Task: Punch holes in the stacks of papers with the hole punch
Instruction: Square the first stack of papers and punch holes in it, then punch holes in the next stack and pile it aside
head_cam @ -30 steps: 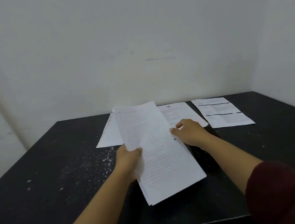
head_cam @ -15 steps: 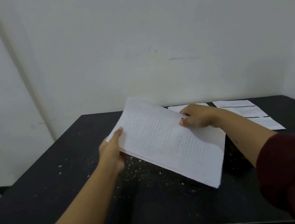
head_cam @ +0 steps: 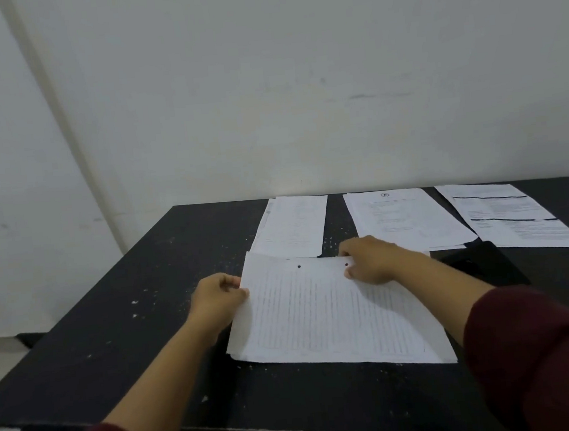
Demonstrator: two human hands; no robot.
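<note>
A white paper stack (head_cam: 333,314) with two punched holes along its far edge lies sideways on the black table (head_cam: 121,332), held at both ends. My left hand (head_cam: 218,298) pinches its left edge. My right hand (head_cam: 371,259) grips the far edge beside the right hole. A dark shape to the right of my right forearm looks like the black hole punch (head_cam: 476,264), hard to tell apart from the table.
Three more paper stacks lie along the table's far edge: one at the left (head_cam: 292,226), one in the middle (head_cam: 404,220), one at the right (head_cam: 507,216). White paper specks dot the table. A white wall stands right behind.
The held stack swung from upright in the air to sideways and came down onto the table in front of the far stacks. Both hands stayed on it. The camera turned left.
</note>
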